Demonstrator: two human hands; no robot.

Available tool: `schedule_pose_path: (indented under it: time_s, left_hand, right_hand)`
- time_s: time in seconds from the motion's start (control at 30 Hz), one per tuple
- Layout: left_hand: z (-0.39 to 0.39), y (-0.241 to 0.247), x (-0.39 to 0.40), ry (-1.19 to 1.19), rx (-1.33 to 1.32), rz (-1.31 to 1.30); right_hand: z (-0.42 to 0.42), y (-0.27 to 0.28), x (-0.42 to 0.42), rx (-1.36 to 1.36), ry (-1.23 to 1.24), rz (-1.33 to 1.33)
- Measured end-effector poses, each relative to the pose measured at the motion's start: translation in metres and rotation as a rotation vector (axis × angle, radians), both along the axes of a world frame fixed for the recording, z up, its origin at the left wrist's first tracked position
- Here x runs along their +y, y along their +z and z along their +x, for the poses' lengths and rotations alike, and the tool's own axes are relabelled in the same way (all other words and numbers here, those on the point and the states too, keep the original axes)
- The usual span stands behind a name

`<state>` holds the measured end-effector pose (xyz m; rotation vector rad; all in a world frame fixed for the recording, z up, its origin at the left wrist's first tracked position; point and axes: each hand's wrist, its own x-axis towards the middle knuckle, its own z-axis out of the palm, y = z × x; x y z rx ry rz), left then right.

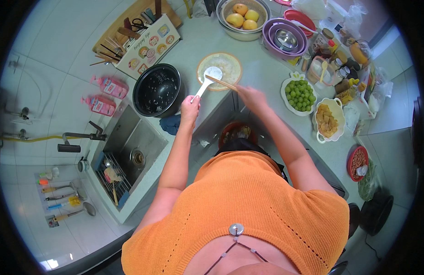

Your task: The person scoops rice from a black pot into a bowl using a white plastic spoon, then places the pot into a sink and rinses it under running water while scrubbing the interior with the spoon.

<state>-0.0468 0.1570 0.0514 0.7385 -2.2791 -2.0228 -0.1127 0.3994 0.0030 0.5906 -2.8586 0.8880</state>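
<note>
My left hand [190,109] grips the handle of a white rice paddle [201,90], whose round head lies over a plate of white rice [226,67]. Wooden chopsticks [221,82] are held in my right hand [252,98], their tips touching the paddle's head. The plate, orange-rimmed, stands on the counter beyond both hands. To its left is a black inner pot of a rice cooker [157,90] with grains of rice stuck to its inside. A dark blue cloth [170,124] lies against the pot, near my left wrist.
At the left is a sink [148,137] with a faucet [82,136]. Behind the pot stands a utensil holder [148,48]. A fruit colander [263,10] and purple basins [301,44] stand at the back. Green grapes [300,95], a dish of yellowish pieces [326,121] and several jars line the right.
</note>
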Motion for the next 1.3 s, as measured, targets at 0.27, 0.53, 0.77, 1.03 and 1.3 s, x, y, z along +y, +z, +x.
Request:
schedule_pose_path:
  time_s: [0.27, 0.53, 0.77, 1.03, 1.3]
  left_hand:
    - [-0.004, -0.009, -0.003, -0.038, 0.079, -0.057]
    - [-0.003, -0.014, -0.005, -0.022, 0.059, -0.066]
    - [-0.009, -0.021, -0.011, -0.006, 0.026, -0.057]
    - [-0.009, -0.014, -0.005, -0.017, 0.036, 0.016]
    - [-0.007, -0.017, -0.007, -0.015, 0.035, 0.068]
  right_hand:
    - [-0.009, 0.004, -0.004, 0.054, -0.073, 0.062]
    - [-0.032, -0.035, -0.001, 0.05, -0.19, 0.06]
    - [-0.013, -0.001, -0.004, 0.079, -0.098, 0.104]
    - [-0.005, 0.013, -0.006, 0.13, -0.034, 0.167]
    - [-0.015, -0.012, -0.005, 0.163, -0.097, 0.165]
